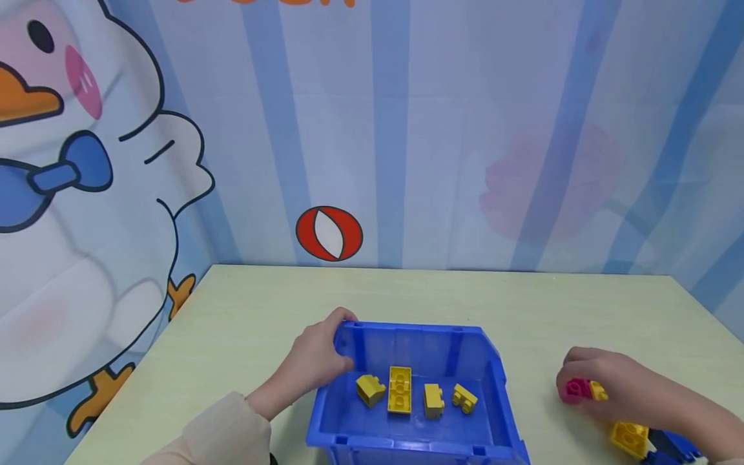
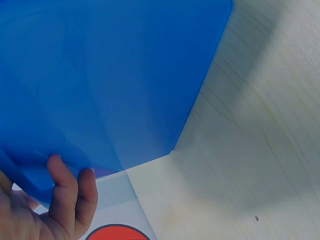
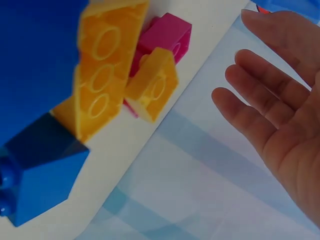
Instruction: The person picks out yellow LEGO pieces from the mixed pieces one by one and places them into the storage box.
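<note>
My left hand [image 1: 316,355] grips the left back corner of a blue plastic bin [image 1: 407,330], thumb over the rim on the inner side. In the left wrist view its fingers rest against the outer wall. Several yellow toy bricks lie on the bin's floor, among them a long brick [image 1: 400,391] and a small one [image 1: 465,398]. On the right, my right hand [image 1: 633,387] hovers over a pink brick [image 1: 577,389] and a small yellow brick [image 3: 155,87]. The right wrist view shows its fingers extended and apart from the bricks.
Nearer me on the right, a larger yellow brick [image 1: 630,439] lies beside dark blue bricks [image 1: 674,445], partly covered by my right forearm. Everything stands on a pale wooden table [image 1: 261,290]. Behind it hangs a striped backdrop [image 1: 442,129] with a cartoon duck.
</note>
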A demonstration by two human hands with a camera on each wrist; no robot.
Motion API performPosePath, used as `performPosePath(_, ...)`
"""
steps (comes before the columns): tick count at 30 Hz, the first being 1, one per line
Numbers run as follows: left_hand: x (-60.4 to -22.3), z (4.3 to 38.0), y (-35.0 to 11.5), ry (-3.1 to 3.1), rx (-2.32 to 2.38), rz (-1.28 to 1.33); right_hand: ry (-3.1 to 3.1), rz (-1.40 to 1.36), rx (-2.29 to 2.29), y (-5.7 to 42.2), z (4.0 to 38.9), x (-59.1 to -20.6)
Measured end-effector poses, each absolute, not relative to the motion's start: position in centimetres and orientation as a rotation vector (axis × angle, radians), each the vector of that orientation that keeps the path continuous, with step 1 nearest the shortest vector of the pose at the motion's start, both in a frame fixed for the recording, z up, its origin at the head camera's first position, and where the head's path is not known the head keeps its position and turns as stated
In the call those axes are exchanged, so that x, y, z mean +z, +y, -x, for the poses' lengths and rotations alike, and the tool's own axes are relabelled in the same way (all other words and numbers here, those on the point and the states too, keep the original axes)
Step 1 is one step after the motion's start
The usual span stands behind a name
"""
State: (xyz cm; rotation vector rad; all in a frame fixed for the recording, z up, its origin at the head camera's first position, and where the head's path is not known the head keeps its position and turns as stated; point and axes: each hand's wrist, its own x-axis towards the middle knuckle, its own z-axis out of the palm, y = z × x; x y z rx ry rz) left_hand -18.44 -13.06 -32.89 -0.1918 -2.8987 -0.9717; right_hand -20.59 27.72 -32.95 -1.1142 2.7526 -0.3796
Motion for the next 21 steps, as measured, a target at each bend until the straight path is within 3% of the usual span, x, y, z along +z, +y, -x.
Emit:
performPosePath(11,-32.7,18.3,-12.9,-2.91,-0.97,0.173,2.786,0.85,-0.308,29.6,19.9,-34.1)
performPosePath(21,-32.7,18.4,-13.0,-2.913,-0.972,0.166,2.801,0.875,-0.32,30.7,19.9,-35.4)
